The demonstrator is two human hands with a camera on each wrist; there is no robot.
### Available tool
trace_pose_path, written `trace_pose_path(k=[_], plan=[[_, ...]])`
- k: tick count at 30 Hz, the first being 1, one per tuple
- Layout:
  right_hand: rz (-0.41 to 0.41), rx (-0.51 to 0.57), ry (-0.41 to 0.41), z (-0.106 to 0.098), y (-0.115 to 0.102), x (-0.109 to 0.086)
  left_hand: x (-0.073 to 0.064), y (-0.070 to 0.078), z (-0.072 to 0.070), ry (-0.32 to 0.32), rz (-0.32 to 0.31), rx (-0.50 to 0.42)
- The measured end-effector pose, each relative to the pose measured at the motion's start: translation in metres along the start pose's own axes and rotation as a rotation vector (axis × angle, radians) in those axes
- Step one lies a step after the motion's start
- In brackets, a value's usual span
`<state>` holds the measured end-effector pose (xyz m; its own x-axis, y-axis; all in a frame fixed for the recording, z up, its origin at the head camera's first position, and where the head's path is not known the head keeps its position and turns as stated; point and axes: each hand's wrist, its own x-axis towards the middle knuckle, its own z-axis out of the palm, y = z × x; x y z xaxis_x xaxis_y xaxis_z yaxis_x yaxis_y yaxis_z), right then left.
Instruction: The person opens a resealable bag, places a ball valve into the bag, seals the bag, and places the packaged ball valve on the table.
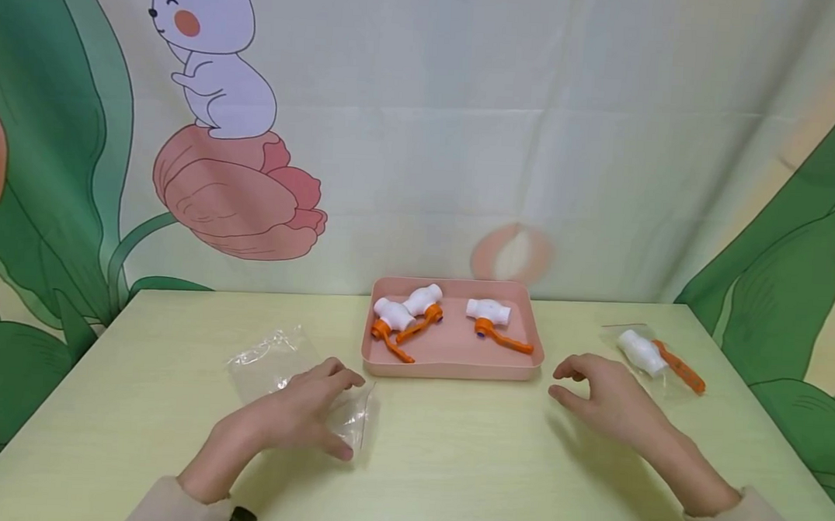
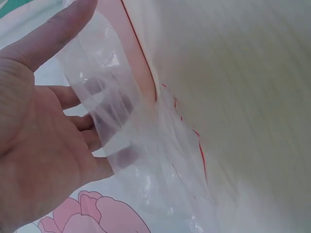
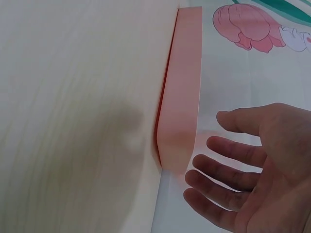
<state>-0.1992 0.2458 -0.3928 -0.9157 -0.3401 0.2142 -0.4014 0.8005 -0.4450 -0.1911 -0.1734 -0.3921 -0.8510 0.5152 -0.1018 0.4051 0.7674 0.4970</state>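
"clear plastic bag [image 1: 273, 363] by the left hand [image 1: 302, 411]: how best to handle?"

"lightly. better to pinch a single edge between thumb and fingertips than to bunch up the film; then lift slowly, to avoid snagging or dragging any layer beneath."

"and fingers now?"

"on the left, loosely spread, partly seen through the film, not closed on anything; touching or just above, cannot tell. on the right hand [image 1: 607, 395], relaxed and slightly bent, holding nothing, between the pink tray [image 1: 448, 355] and a bagged white-and-orange valve [image 1: 643, 354]."

"where to look for the plastic?"

"on the pale table [image 1: 464, 465], left of the tray, partly under the left hand."

"looking how?"

"thin, creased, shiny, with broken red lines near an edge. one bag or several, cannot tell."
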Motion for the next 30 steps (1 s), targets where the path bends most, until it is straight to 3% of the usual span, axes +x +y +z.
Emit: trace_pose_path(k=[5, 15, 21, 30], plan=[[-0.017, 0.023, -0.011, 0.003, -0.007, 0.0, 0.001, 0.005, 0.003, 0.038, 0.073, -0.029], [-0.058, 0.096, -0.025, 0.013, -0.022, -0.001, 0.005, 0.014, 0.011, 0.058, 0.118, -0.098], [-0.075, 0.173, -0.062, 0.021, -0.03, -0.001, 0.007, 0.02, 0.017, 0.047, 0.148, -0.14], [-0.102, 0.304, -0.132, 0.034, -0.043, -0.001, 0.01, 0.04, 0.026, 0.013, 0.153, -0.097]])
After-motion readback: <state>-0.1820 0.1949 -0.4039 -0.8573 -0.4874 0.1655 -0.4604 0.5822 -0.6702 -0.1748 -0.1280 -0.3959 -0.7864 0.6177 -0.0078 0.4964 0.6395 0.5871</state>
